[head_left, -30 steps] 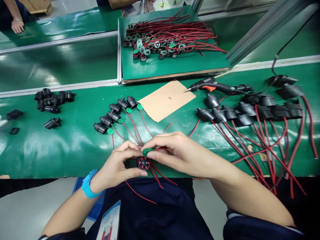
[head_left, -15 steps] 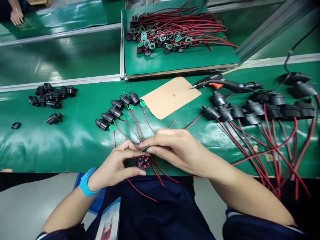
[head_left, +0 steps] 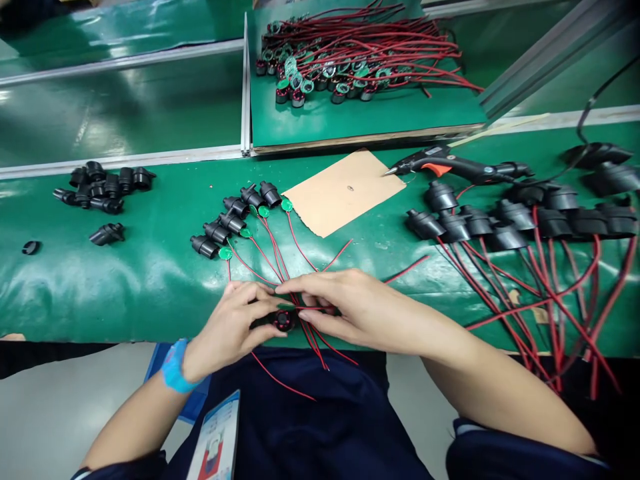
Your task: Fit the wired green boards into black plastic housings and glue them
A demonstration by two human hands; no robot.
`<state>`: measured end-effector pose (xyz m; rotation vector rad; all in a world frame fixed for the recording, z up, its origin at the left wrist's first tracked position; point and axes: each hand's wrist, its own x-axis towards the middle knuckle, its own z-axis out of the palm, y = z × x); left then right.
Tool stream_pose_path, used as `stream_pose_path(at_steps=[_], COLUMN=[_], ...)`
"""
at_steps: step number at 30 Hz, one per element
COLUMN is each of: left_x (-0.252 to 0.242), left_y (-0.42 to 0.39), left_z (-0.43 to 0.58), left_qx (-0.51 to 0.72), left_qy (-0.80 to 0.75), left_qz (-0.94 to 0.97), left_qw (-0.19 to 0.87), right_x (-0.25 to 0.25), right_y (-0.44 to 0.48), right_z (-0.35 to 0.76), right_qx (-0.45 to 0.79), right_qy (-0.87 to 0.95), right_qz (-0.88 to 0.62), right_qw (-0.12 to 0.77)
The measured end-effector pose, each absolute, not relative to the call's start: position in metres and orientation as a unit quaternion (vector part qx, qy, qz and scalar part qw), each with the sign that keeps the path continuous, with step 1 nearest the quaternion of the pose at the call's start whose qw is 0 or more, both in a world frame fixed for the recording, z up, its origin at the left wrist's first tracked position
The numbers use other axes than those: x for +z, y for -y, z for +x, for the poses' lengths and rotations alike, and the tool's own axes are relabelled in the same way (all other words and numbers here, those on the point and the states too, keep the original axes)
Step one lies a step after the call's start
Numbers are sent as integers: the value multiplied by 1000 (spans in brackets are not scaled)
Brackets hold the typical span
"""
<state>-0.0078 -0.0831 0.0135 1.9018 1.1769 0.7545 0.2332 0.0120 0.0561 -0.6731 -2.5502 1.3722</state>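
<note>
My left hand [head_left: 237, 317] grips a small black round part with pink-red marks [head_left: 284, 321] between thumb and fingers, close to the bench's front edge. A green disc [head_left: 286, 307] lies against the top of that part. My right hand [head_left: 345, 303] is bent over it, its forefinger above the disc, and a red wire [head_left: 315, 308] from the disc runs in between its fingers. Under the hands lie more red wires from several green discs [head_left: 225, 253], which lie beside a row of black housings [head_left: 217, 233].
A raised green shelf [head_left: 350, 127] bears many wired parts. A brown card [head_left: 345, 193] lies below it, with a black and orange glue gun [head_left: 450, 165] touching its corner. Wired black housings [head_left: 455, 227] crowd the right; loose ones [head_left: 107, 233] and a small black ring [head_left: 31, 248] lie left.
My right thumb has come off the green disc and dropped lower, and the red wire now shows between my right fingers. The round part has tipped slightly. The person's hand at far left has gone from view.
</note>
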Motion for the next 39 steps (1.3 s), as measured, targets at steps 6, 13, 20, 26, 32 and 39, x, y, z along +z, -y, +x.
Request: stream_pose_path(at_steps=[6, 13, 20, 26, 32, 39], left_x=[2, 6, 11, 27, 53, 40], left_y=[86, 96, 100, 97, 91, 56], left_z=[-4, -1, 0, -6, -83, -123], left_qx=[261, 287, 249, 227, 152, 77], left_qy=[-464, -474, -462, -459, -575, -584], left_qz=[804, 785, 811, 818, 775, 805], left_qw=[263, 279, 261, 263, 215, 72], right_x=[45, 42, 42, 35, 36, 29], right_y=[-15, -9, 1, 2, 4, 12], right_z=[228, 219, 209, 210, 223, 211], right_qx=[560, 633, 572, 560, 521, 406], right_qy=[801, 734, 767, 775, 819, 895], right_qz=[-204, -226, -267, -269, -230, -179], right_qw=[59, 94, 119, 116, 66, 47])
